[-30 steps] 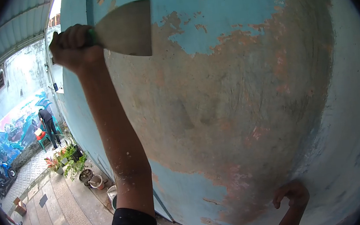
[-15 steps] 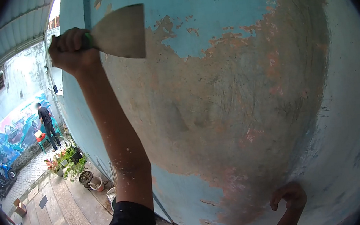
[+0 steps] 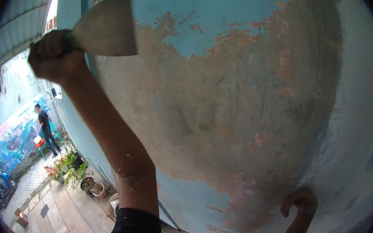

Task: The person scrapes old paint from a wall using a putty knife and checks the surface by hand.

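My left hand is raised at the upper left, its fingers wrapped around the dark green handle of a wide scraper. The scraper's broad, flat metal blade points right, in front of the wall; whether it touches the surface cannot be told. Blue paint with ragged, flaking edges covers the upper wall, above a large bare grey-brown patch with scratches and pinkish spots. Low on the right, my right hand is beside the wall, its fingers loosely bent and apart from the thumb, with nothing visible in it.
Potted plants and empty-looking pots line the wall's base at the left. Beyond them a person in dark clothes stands near a red and green chair, a painted mural and a motorcycle.
My left hand and the scraper have moved left and slightly up. My right hand has barely moved. The distant person's arms are now drawn in closer to the body.
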A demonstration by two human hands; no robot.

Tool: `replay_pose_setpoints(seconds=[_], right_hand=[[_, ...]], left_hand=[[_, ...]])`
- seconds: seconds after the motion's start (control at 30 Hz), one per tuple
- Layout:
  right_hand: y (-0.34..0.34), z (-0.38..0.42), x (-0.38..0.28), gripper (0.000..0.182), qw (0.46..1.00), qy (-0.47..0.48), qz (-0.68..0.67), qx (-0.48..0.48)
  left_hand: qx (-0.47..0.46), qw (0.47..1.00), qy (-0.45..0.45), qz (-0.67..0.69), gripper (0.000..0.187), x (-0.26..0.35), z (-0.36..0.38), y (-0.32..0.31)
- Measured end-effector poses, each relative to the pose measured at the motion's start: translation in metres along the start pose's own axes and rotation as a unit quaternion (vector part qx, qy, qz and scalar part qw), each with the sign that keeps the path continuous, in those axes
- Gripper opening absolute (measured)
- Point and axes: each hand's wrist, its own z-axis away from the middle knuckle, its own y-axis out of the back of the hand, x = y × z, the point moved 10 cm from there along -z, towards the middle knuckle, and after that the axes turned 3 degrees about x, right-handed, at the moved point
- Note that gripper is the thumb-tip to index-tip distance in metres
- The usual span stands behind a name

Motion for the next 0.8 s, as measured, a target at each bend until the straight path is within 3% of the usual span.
replay_pose_setpoints(seconds=[0.1, 0.13, 0.17, 0.2, 0.23, 0.3, 0.37, 0.43, 0.53, 0.57, 0.6, 0.63, 0.67, 0.77, 0.8], right_hand=[[-0.003, -0.002, 0.003, 0.043, 1.000, -0.007, 0.012, -0.017], [-0.002, -0.002, 0.002, 0.043, 1.000, -0.003, 0.012, -0.009], [-0.002, -0.001, 0.002, 0.042, 1.000, -0.001, 0.011, -0.001], [-0.002, 0.000, 0.003, 0.042, 1.000, -0.004, 0.011, 0.000], [-0.001, -0.001, 0.004, 0.042, 1.000, -0.010, 0.010, -0.001], [-0.001, 0.000, 0.005, 0.042, 1.000, -0.014, 0.010, -0.002], [0.000, -0.001, 0.006, 0.042, 1.000, -0.017, 0.006, 0.005], [0.000, -0.001, 0.008, 0.042, 1.000, -0.014, 0.010, 0.004], [-0.002, -0.003, 0.005, 0.042, 1.000, -0.011, 0.016, 0.011], [-0.002, -0.003, 0.004, 0.041, 1.000, -0.009, 0.017, 0.020], [-0.002, -0.002, 0.004, 0.041, 1.000, -0.010, 0.017, 0.022], [0.000, 0.000, 0.005, 0.041, 0.999, -0.008, 0.017, 0.027], [0.001, 0.000, 0.005, 0.041, 0.999, -0.005, 0.018, 0.031], [0.005, 0.003, 0.007, 0.041, 0.999, -0.009, 0.000, 0.043], [0.004, 0.002, 0.006, 0.041, 0.999, -0.007, 0.001, 0.044]], left_hand=[[0.008, 1.000, -0.017, -0.019, 0.037, 0.018, 0.004, -0.002], [-0.038, 0.973, -0.083, -0.213, 0.036, 0.014, 0.007, -0.007], [-0.081, 0.903, -0.143, -0.398, 0.035, -0.005, 0.016, -0.007], [-0.014, 0.929, -0.079, -0.362, 0.033, -0.048, 0.028, 0.005], [0.070, 0.978, 0.086, -0.177, 0.034, -0.083, 0.041, 0.010], [0.046, 0.975, 0.080, -0.200, 0.037, -0.062, 0.031, 0.010], [0.032, 0.988, 0.065, -0.137, 0.038, -0.014, 0.003, 0.019], [0.005, 0.995, -0.005, -0.103, 0.038, 0.035, -0.012, 0.006], [-0.024, 0.997, -0.021, -0.065, 0.037, 0.048, -0.011, 0.007], [-0.067, 0.994, 0.015, -0.079, 0.037, 0.027, -0.008, 0.008], [0.092, 0.939, -0.124, -0.308, 0.036, 0.007, 0.012, 0.017], [0.039, 0.950, -0.064, -0.303, 0.031, -0.038, 0.021, 0.027], [0.073, 0.974, 0.083, -0.196, 0.030, -0.093, 0.044, 0.029], [0.081, 0.976, 0.140, -0.145, 0.036, -0.109, 0.058, 0.016], [0.033, 0.981, 0.101, -0.159, 0.036, -0.090, 0.044, 0.002]])
